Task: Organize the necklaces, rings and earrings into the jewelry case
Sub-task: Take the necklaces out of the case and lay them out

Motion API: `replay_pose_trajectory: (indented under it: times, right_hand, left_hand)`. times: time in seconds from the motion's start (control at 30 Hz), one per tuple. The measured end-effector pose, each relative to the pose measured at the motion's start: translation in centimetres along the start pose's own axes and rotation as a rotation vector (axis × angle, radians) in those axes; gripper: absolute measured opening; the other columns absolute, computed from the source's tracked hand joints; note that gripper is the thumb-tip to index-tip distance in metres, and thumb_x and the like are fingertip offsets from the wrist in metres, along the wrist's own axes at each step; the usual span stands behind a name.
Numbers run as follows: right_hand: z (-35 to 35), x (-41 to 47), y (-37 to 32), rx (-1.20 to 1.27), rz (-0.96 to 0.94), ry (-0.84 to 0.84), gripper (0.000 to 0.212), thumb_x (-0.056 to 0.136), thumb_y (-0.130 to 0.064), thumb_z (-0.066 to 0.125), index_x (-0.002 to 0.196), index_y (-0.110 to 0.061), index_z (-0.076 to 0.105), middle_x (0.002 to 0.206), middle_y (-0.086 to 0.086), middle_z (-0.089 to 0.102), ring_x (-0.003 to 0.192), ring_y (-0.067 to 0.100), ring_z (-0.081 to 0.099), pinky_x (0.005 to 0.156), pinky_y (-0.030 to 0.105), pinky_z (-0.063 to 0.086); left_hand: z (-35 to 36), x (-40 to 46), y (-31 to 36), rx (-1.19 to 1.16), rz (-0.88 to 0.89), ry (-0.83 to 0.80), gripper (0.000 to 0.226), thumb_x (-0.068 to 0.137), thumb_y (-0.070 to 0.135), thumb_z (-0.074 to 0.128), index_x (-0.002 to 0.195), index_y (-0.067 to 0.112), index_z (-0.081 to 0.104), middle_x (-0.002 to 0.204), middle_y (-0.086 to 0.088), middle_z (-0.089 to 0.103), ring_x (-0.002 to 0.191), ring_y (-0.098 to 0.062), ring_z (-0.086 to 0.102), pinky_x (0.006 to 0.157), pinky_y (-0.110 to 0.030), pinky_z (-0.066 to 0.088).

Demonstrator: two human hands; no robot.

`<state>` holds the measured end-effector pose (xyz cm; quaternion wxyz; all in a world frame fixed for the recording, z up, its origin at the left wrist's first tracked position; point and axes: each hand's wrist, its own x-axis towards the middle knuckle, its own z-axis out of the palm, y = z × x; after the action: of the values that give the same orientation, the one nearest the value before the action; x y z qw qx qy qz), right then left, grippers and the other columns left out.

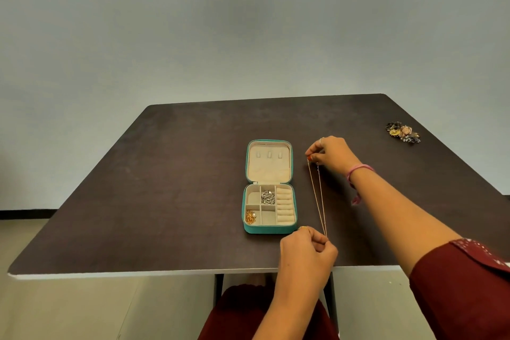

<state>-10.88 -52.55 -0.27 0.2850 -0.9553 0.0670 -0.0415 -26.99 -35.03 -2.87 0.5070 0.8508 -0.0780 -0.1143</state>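
Observation:
A teal jewelry case [269, 229] lies open on the dark table, its cream lid folded back with three small hooks. Silver pieces [268, 197] fill the upper middle compartment, and gold pieces [250, 217] sit in the lower left one. The ring rolls on the right hold nothing. A thin gold necklace [318, 196] is stretched taut just right of the case. My right hand [329, 153] pinches its far end, beside the lid. My left hand [307, 250] pinches its near end, at the case's front right corner.
A pile of flower-shaped jewelry [403, 132] lies at the far right of the table [165, 188]. The table's near edge runs just under my left hand. A pink band sits on my right wrist.

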Motion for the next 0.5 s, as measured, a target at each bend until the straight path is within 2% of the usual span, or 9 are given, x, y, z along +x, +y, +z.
replay_pose_trajectory:
  times: [0.1, 0.3, 0.37, 0.5]
  right_hand:
    - [0.2, 0.5, 0.0, -0.008, -0.003, -0.016, 0.017, 0.091, -0.006, 0.060, 0.104, -0.008, 0.070, 0.101, 0.009, 0.071, 0.089, 0.015, 0.065, 0.091, 0.028, 0.051]
    - [0.2, 1.1, 0.0, -0.071, -0.045, -0.104, 0.018, 0.090, -0.009, 0.061, 0.105, -0.011, 0.071, 0.108, 0.004, 0.069, 0.101, 0.016, 0.062, 0.092, 0.025, 0.044]
    - [0.2, 1.3, 0.1, -0.060, -0.038, -0.114, 0.017, 0.090, -0.010, 0.061, 0.104, -0.011, 0.071, 0.107, 0.004, 0.069, 0.099, 0.014, 0.061, 0.091, 0.024, 0.044]
    - [0.2, 1.5, 0.3, -0.023, -0.005, -0.137, 0.017, 0.090, -0.010, 0.061, 0.104, -0.011, 0.071, 0.105, 0.002, 0.069, 0.090, 0.008, 0.057, 0.087, 0.022, 0.043]
  left_hand:
    - [0.0, 0.3, 0.3, 0.052, -0.001, -0.009, 0.004, 0.086, 0.019, 0.058, 0.085, 0.022, 0.062, 0.081, 0.004, 0.068, 0.074, -0.005, 0.063, 0.067, -0.014, 0.051]
    - [0.1, 0.8, 0.4, 0.128, 0.029, -0.022, 0.005, 0.087, 0.020, 0.056, 0.084, 0.020, 0.060, 0.079, 0.002, 0.065, 0.062, -0.005, 0.053, 0.061, -0.013, 0.047]
    - [0.2, 0.9, 0.5, 0.141, 0.034, -0.020, 0.006, 0.087, 0.020, 0.056, 0.081, 0.020, 0.059, 0.083, 0.000, 0.065, 0.065, -0.006, 0.054, 0.064, -0.015, 0.048]
    - [0.3, 1.0, 0.4, 0.214, 0.053, -0.018, 0.018, 0.088, 0.020, 0.056, 0.071, 0.024, 0.051, 0.087, -0.002, 0.063, 0.065, -0.008, 0.051, 0.056, -0.012, 0.040]
